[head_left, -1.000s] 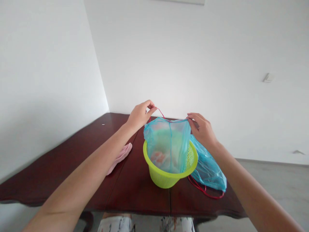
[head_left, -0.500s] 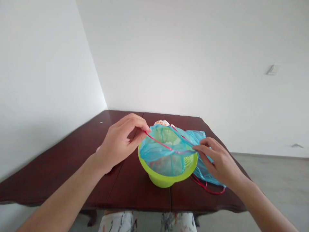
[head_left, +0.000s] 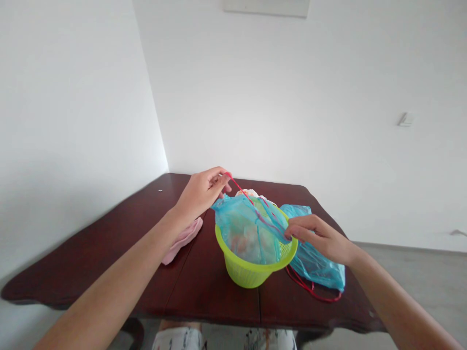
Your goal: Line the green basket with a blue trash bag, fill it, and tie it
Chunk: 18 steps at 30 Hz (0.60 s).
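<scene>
A translucent blue drawstring garbage bag (head_left: 244, 226) lies inside and over a lime-green plastic basket (head_left: 248, 274). My left hand (head_left: 206, 189) pinches the bag's red drawstring (head_left: 241, 188) and holds it up above the basket's far left side. At the right rim, my right hand (head_left: 317, 236) grips the edge of the same bag between thumb and fingers. Blurred contents show faintly through the film; I cannot make out what they are. Beside the basket on the right, under my right hand, rests a second blue bag (head_left: 321, 267) with its red drawstring (head_left: 314, 291) on the table.
A folded pink cloth (head_left: 184, 240) lies left of the basket, partly behind my left forearm. Something white and orange (head_left: 248, 193) sits behind the basket. The dark wooden table (head_left: 120, 243) has a wavy edge and stands against white walls. A tiny white scrap (head_left: 160, 190) lies far left.
My left hand has risen and moved away, pulling the drawstring up from the bag. My right hand has lowered slightly with the bag edge. The pink cloth has come into view.
</scene>
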Each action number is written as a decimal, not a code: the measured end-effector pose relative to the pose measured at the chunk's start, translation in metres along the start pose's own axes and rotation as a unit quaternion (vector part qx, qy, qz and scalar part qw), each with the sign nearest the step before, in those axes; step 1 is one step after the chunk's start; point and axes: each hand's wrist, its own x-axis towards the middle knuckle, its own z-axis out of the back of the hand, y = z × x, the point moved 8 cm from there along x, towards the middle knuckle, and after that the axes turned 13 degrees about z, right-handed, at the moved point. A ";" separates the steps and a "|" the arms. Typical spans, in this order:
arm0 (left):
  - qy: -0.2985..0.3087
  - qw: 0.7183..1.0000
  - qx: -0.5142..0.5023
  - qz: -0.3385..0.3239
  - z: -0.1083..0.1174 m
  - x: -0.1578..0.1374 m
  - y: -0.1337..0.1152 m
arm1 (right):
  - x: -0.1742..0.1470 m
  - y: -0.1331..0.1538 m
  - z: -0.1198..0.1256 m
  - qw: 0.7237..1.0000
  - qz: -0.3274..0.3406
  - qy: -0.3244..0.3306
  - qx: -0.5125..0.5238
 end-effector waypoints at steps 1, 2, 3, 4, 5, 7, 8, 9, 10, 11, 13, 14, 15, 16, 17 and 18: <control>0.012 0.999 -0.041 -0.010 -0.005 0.000 -0.004 | 0.008 -0.007 0.001 0.999 -0.027 -0.007 -0.015; 0.015 0.997 -0.070 -0.024 -0.010 -0.001 -0.010 | 0.019 -0.015 0.004 0.997 -0.053 -0.030 -0.045; 0.013 0.995 -0.086 -0.039 -0.015 -0.001 -0.016 | 0.030 -0.025 0.011 0.990 -0.079 -0.068 -0.091; 0.010 0.994 -0.091 -0.055 -0.020 -0.001 -0.023 | 0.042 -0.036 0.015 0.979 -0.105 -0.096 -0.145; 0.009 0.993 -0.093 -0.068 -0.025 0.000 -0.030 | 0.055 -0.048 0.017 0.966 -0.128 -0.102 -0.199; 0.012 0.990 -0.100 -0.094 -0.034 0.001 -0.042 | 0.079 -0.076 0.009 0.945 -0.178 -0.053 -0.269; 0.017 0.989 -0.106 -0.105 -0.038 0.001 -0.046 | 0.089 -0.091 0.003 0.940 -0.199 -0.019 -0.277; 0.023 0.987 -0.112 -0.115 -0.041 0.001 -0.049 | 0.098 -0.104 -0.004 0.938 -0.212 0.007 -0.274; 0.030 0.985 -0.120 -0.122 -0.044 0.000 -0.049 | 0.104 -0.115 -0.010 0.939 -0.221 0.029 -0.263; 0.038 0.983 -0.125 -0.126 -0.046 0.000 -0.049 | 0.110 -0.124 -0.016 0.942 -0.223 0.042 -0.249; 0.055 0.983 -0.130 -0.121 -0.049 -0.002 -0.042 | 0.117 -0.135 -0.024 0.950 -0.216 0.053 -0.219; 0.063 0.983 -0.129 -0.113 -0.050 -0.003 -0.037 | 0.118 -0.138 -0.026 0.955 -0.211 0.053 -0.204; 0.071 0.984 -0.127 -0.103 -0.051 -0.004 -0.032 | 0.119 -0.140 -0.027 0.959 -0.205 0.047 -0.188; 0.077 0.985 -0.127 -0.092 -0.051 -0.004 -0.026 | 0.120 -0.142 -0.027 0.964 -0.199 0.036 -0.173; 0.081 0.985 -0.129 -0.081 -0.051 -0.003 -0.020 | 0.120 -0.143 -0.025 0.968 -0.195 0.018 -0.158; 0.083 0.985 -0.133 -0.070 -0.051 -0.002 -0.014 | 0.120 -0.144 -0.021 0.971 -0.192 -0.006 -0.143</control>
